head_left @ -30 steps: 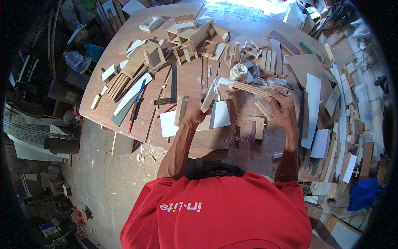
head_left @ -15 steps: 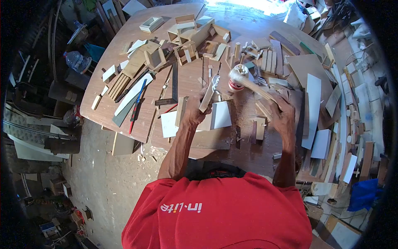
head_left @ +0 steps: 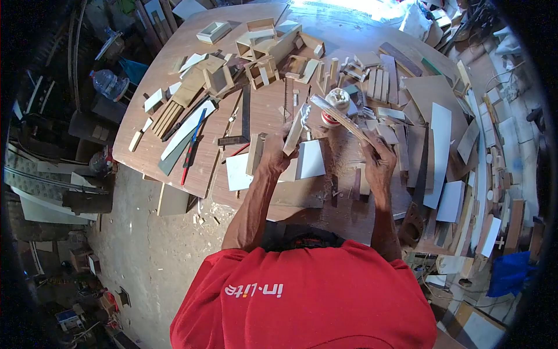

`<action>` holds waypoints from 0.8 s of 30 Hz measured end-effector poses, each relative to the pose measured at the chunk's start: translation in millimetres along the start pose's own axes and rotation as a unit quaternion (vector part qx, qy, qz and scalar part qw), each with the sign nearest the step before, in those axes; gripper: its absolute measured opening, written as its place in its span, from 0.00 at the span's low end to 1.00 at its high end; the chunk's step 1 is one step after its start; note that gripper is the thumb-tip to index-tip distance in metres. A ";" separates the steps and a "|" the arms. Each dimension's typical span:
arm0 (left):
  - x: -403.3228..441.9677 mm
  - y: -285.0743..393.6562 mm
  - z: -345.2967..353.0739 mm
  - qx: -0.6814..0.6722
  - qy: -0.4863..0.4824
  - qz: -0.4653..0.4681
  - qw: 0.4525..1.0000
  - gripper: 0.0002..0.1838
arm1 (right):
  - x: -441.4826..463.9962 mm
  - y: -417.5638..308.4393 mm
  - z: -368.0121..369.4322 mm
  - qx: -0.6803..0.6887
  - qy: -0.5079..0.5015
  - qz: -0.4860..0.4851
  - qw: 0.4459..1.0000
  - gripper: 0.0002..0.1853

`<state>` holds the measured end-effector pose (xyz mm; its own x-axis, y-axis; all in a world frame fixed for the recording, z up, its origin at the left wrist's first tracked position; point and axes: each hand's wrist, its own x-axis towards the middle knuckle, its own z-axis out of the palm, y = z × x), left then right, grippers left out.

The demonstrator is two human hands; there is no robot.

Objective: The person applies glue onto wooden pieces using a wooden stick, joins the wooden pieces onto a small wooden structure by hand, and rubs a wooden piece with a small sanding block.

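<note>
My left hand [head_left: 279, 156] is closed around a small wooden block [head_left: 294, 134] held up at a tilt. White glue [head_left: 305, 114] lies in a thick line along the block's upper edge. In my right hand [head_left: 379, 161] is a flat wooden stick [head_left: 344, 121], its far end whitish and pointing up and left toward the block, with a gap between them. Behind the stick stands an open jar [head_left: 338, 101] with white stuff in its mouth and a red label, partly covered by the stick. White boards [head_left: 311, 160] lie beneath my left hand.
Open wooden boxes [head_left: 261, 72] and offcuts crowd the far side. A black try square [head_left: 245, 119], a red-and-blue pencil-like tool [head_left: 193, 148] and a white strip [head_left: 185, 135] lie leftward. A handsaw [head_left: 422, 174] rests at the right edge, beside stacked panels [head_left: 439, 154].
My right hand has moved left and slightly down, bringing the stick's end from over the jar toward the block. The handsaw at right now shows. My left hand has barely shifted.
</note>
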<state>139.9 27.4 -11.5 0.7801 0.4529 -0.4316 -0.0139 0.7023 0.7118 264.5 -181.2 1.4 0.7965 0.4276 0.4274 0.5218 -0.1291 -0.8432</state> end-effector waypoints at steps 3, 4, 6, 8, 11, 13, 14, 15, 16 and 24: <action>0.8 -0.1 -0.4 0.006 0.008 0.003 1.000 0.15 | -0.8 -1.1 1.8 0.001 -0.011 -0.003 1.000 0.14; 1.6 -0.6 -1.2 0.001 0.005 -0.003 1.000 0.15 | -1.4 -1.6 2.4 0.001 -0.011 -0.014 1.000 0.13; 1.5 -0.1 0.0 0.003 0.013 -0.005 1.000 0.16 | -4.3 1.4 3.4 0.000 -0.020 -0.010 1.000 0.14; 2.1 -0.2 -0.8 0.005 0.022 -0.008 1.000 0.16 | -7.7 2.9 4.9 0.000 -0.029 -0.005 1.000 0.14; 2.5 -0.2 -0.5 -0.006 0.013 -0.002 1.000 0.16 | -12.0 1.2 6.7 0.018 -0.021 -0.018 0.999 0.14; -3.6 5.2 10.1 0.007 0.038 0.014 0.999 0.16 | -16.1 -0.8 4.7 -0.014 -0.049 0.010 0.999 0.14; -3.3 4.9 10.1 0.006 0.039 0.014 0.999 0.16 | -18.8 -2.8 4.4 -0.014 -0.050 0.010 0.999 0.14; -2.4 4.6 10.0 0.003 0.042 0.013 0.999 0.15 | -22.0 -5.4 4.2 -0.019 -0.049 0.000 0.999 0.14; -1.5 4.7 9.9 0.000 0.045 0.013 0.999 0.15 | -24.6 -6.9 3.8 -0.023 -0.048 -0.012 0.998 0.14; 3.2 0.8 5.5 0.009 0.067 0.033 0.997 0.15 | -31.7 -2.1 -19.6 -0.027 -0.046 -0.053 0.997 0.13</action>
<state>145.9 26.4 -9.2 0.6866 0.5687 -0.4529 -0.0511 0.6592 0.7503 244.2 -212.0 -4.1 0.7062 0.5206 0.4800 0.6195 -0.1259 -0.7749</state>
